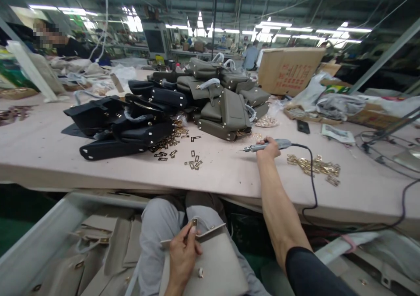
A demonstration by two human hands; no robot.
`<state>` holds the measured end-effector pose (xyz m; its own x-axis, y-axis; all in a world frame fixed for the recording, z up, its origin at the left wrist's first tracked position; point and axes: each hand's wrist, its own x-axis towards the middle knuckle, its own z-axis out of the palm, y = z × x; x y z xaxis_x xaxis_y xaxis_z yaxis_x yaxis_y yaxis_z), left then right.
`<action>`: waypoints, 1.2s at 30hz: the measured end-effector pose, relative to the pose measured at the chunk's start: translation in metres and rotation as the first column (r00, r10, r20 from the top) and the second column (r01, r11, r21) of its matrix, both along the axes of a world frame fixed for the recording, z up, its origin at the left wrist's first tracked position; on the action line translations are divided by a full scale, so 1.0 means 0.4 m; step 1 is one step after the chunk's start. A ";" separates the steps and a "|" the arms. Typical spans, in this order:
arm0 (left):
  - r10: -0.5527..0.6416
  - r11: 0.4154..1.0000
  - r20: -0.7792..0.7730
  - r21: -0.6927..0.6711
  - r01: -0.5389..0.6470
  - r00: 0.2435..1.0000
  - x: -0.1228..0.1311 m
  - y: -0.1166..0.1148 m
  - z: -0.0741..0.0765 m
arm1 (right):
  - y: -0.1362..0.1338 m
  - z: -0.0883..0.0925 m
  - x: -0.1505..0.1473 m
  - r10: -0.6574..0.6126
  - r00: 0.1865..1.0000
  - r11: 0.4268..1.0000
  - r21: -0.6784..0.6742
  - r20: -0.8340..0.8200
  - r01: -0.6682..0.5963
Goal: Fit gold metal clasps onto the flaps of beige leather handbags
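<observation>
My right hand (268,149) is closed around a grey electric screwdriver (282,144), its bit pointing left just above the table. A dark cord runs from its back end. Down at my lap, my left hand (184,252) pinches a small gold-rimmed metal clasp plate (194,222) at the flap edge of a beige handbag (219,265). The bag lies across my thighs, with a metal turn lock (200,272) on its front. Whether the plate is attached to the flap I cannot tell.
Black handbags (114,143) and olive handbags (229,112) are piled on the table. Loose dark metal plates (193,162) lie before them; gold plates (315,165) lie at right. A cardboard box (292,71) stands behind. Beige bags (65,265) fill a bin at left.
</observation>
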<state>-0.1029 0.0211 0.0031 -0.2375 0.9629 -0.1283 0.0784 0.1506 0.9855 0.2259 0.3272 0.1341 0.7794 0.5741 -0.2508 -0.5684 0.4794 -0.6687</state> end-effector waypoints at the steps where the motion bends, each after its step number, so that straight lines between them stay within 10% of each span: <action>1: 0.005 1.000 0.068 -0.022 -0.004 0.998 -0.003 -0.002 -0.003 | 0.010 -0.007 0.006 -0.010 1.000 1.000 -0.012 -0.005 0.010; 14: 0.095 0.995 0.277 -0.064 -0.080 0.956 -0.011 -0.009 -0.060 | 0.045 -0.118 0.044 -0.089 0.996 0.987 -0.137 -0.020 0.085; 36: 0.150 0.984 0.276 -0.140 -0.114 0.949 -0.018 0.004 -0.032 | 0.022 -0.122 0.053 0.099 0.995 0.994 0.053 -0.027 -0.098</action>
